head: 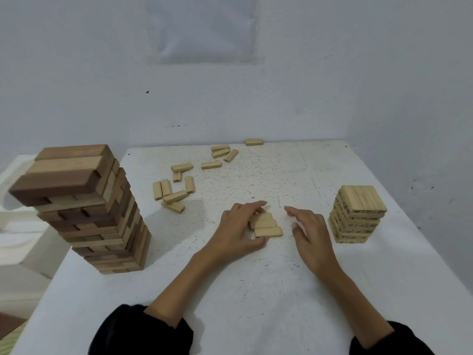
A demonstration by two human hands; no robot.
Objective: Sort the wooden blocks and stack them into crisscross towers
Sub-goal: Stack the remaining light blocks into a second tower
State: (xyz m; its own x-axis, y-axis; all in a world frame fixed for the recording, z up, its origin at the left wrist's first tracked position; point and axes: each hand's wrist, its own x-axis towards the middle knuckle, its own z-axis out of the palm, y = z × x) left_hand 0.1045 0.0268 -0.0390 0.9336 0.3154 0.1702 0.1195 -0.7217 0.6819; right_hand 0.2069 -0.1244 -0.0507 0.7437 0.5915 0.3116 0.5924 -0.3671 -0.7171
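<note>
My left hand (238,226) has its thumb and fingers curled round a row of 3 small pale blocks (266,224), which lie flat side by side at the middle of the white table (256,290). My right hand (311,231), just right of them, has its fingers loosely spread and holds nothing. Further right stands a short tower (358,216) of small pale blocks. At the left rises a tall tower (87,208) of bigger brown blocks. Beyond the hands, loose small blocks (176,190) lie scattered toward the far edge.
</note>
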